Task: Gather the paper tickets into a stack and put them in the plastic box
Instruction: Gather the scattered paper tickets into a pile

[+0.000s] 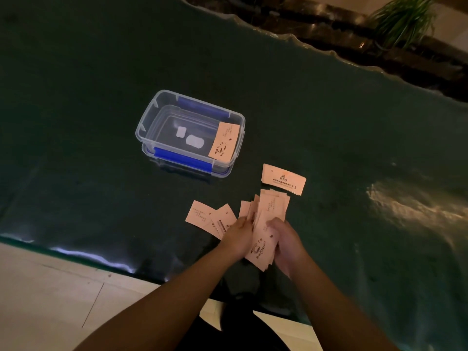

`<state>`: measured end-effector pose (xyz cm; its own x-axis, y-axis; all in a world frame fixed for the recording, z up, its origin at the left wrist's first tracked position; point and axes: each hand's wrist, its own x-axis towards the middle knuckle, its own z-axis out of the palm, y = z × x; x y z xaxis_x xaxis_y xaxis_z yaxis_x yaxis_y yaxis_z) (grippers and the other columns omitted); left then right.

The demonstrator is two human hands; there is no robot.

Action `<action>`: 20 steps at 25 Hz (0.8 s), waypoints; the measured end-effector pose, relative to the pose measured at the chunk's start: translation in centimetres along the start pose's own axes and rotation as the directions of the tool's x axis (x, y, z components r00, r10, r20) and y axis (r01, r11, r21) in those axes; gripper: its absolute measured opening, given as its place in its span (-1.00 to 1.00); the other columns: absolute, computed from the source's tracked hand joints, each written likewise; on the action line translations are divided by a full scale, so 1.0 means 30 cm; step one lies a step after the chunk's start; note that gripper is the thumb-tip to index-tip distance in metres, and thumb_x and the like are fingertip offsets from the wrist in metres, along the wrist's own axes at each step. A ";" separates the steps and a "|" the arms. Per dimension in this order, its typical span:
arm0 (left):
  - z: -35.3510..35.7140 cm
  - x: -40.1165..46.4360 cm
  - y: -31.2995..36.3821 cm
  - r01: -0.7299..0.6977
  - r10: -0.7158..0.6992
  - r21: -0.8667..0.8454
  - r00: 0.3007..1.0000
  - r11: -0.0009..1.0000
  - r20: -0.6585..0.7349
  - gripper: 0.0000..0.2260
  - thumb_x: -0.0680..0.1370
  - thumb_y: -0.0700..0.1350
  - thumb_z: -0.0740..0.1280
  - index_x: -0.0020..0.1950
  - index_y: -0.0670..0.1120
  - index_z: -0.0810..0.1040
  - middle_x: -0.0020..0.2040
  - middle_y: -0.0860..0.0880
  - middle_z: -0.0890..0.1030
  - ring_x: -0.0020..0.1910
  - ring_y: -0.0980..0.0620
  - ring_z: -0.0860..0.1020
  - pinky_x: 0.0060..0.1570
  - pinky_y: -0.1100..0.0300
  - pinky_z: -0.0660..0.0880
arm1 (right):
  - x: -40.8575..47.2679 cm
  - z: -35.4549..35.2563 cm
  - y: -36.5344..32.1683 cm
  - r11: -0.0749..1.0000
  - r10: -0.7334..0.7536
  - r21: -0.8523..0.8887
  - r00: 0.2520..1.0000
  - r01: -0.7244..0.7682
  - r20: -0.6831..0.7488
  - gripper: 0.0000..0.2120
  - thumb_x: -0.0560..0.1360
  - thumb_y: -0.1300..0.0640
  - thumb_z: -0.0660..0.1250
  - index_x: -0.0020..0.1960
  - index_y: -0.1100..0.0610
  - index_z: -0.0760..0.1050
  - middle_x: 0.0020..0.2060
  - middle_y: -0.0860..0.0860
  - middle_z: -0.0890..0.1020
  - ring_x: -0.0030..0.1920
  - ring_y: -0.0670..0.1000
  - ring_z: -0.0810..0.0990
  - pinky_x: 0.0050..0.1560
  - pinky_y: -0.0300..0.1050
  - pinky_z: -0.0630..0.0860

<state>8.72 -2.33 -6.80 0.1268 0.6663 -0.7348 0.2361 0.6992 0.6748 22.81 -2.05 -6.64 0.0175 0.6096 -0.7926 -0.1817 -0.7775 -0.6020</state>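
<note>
A loose stack of pink paper tickets is held between both hands near the table's front edge. My left hand grips its left side and my right hand its right side. Two more tickets lie overlapping on the table just left of my left hand. A single ticket lies flat beyond the stack. The clear plastic box with blue clips stands open further back, with one ticket leaning against its right inner wall.
The dark green table has a glossy wavy edge. Pale floor tiles show below the front edge. A potted plant stands beyond the far edge at top right.
</note>
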 end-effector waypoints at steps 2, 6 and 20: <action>0.022 -0.009 -0.006 0.034 -0.029 -0.101 0.998 0.994 0.048 -0.59 0.71 0.18 -0.04 0.22 0.06 0.54 0.04 -0.08 0.68 0.02 -0.05 0.66 0.05 0.00 0.60 | 0.001 0.012 -0.011 0.998 -0.024 -0.061 0.999 0.023 -0.022 -0.63 0.65 0.16 0.24 0.45 -0.02 0.45 0.26 0.13 0.69 0.21 0.21 0.68 0.18 0.26 0.61; 0.006 -0.032 -0.017 -0.060 0.061 -0.019 0.997 0.998 0.057 -0.64 0.71 0.15 -0.02 0.09 0.11 0.55 0.06 -0.01 0.64 -0.03 0.11 0.61 -0.11 0.21 0.50 | 0.012 0.007 -0.028 0.988 -0.039 -0.154 0.998 0.031 -0.050 -0.64 0.63 0.17 0.29 0.40 -0.03 0.47 0.20 0.08 0.70 0.11 0.16 0.72 -0.10 0.08 0.63; -0.340 0.025 -0.117 0.100 0.210 0.581 0.872 0.807 -0.442 -0.45 0.52 -0.05 0.46 0.47 -0.06 0.37 0.38 -0.14 0.40 0.36 -0.13 0.40 0.29 -0.07 0.46 | 0.036 0.048 -0.031 0.947 0.007 -0.322 0.999 -0.019 -0.039 -0.66 0.61 0.15 0.35 0.31 -0.16 0.42 0.09 -0.10 0.66 0.09 0.04 0.68 -0.12 0.05 0.57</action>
<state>-1.85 -1.65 -9.01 -0.2657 0.8424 -0.4687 0.7634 0.4808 0.4313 21.58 -0.44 -6.80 0.0544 0.5974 -0.8001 0.1440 -0.7976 -0.5858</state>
